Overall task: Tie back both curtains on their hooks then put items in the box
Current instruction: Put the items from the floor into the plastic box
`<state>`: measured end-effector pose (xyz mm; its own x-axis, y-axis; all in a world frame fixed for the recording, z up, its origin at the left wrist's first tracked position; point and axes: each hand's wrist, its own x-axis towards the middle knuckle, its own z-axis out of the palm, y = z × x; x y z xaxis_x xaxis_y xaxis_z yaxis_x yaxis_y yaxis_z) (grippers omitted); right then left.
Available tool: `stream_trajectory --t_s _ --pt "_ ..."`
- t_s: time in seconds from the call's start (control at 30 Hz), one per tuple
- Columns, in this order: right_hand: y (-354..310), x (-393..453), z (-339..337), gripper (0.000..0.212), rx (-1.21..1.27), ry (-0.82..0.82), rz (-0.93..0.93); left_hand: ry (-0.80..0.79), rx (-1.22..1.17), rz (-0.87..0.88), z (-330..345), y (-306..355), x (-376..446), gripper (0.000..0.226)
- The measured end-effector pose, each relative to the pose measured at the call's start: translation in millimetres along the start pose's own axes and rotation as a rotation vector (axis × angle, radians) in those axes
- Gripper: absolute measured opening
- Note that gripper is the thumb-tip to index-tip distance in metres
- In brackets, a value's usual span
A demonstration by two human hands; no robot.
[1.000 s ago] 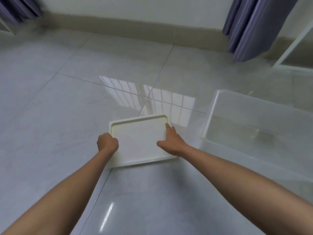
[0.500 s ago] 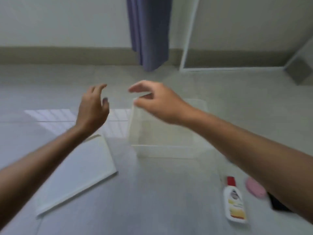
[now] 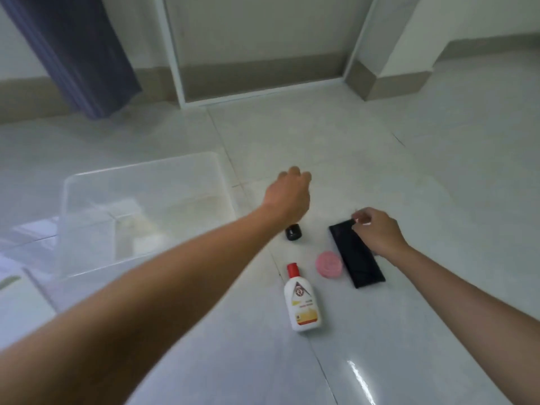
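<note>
From the head camera, a clear plastic box (image 3: 146, 211), rectangular with rounded corners and no lid on it, sits on the glossy pale floor tiles (image 3: 380, 156). Everything else is placed from that box. Just to its right a small black round-topped thing (image 3: 293, 232) stands on the tile, partly hidden under the left hand (image 3: 287, 197). That hand hovers above it with the knuckles up and the fingers bent downward out of sight, so I cannot tell whether they are spread or closed. Further right of the box lies a flat black rectangular pouch (image 3: 355, 255), matte and soft-looking; the right hand (image 3: 377, 232) pinches its far corner between thumb and fingertips. Between the pouch and the box, nearer the camera, lie a round pink puck-like disc (image 3: 328, 264) and a white plastic bottle (image 3: 302, 302) with a red cap and a yellow label, lying flat. Behind the box, by the wall, a dark blue-grey curtain (image 3: 84, 51) hangs in soft vertical folds
</note>
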<state>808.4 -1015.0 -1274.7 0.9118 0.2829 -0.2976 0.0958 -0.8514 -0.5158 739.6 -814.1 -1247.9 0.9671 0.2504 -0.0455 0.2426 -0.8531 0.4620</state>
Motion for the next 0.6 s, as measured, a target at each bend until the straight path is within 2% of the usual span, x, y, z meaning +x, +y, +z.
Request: stream_trajectory --t_s 0.1,0.23,0.47,0.6 --pt "27.9 2.4 11.4 0.039 -0.131 -0.037 0.019 -0.115 0.062 -0.168 50.4 5.8 5.5 0.040" --pt "44.4 -0.6 30.5 0.063 -0.209 -0.063 0.004 -0.202 0.071 -0.406 83.7 -4.0 8.3 0.049" --pt "52.1 4.6 44.8 0.088 -0.277 -0.049 -0.020 -0.156 -0.177 -0.484 101.8 -13.6 2.6 0.061" --pt "51.6 7.8 45.5 0.086 -0.361 -0.011 -0.118 -0.134 -0.343 -0.506 100.0 -8.5 -5.8 0.075"
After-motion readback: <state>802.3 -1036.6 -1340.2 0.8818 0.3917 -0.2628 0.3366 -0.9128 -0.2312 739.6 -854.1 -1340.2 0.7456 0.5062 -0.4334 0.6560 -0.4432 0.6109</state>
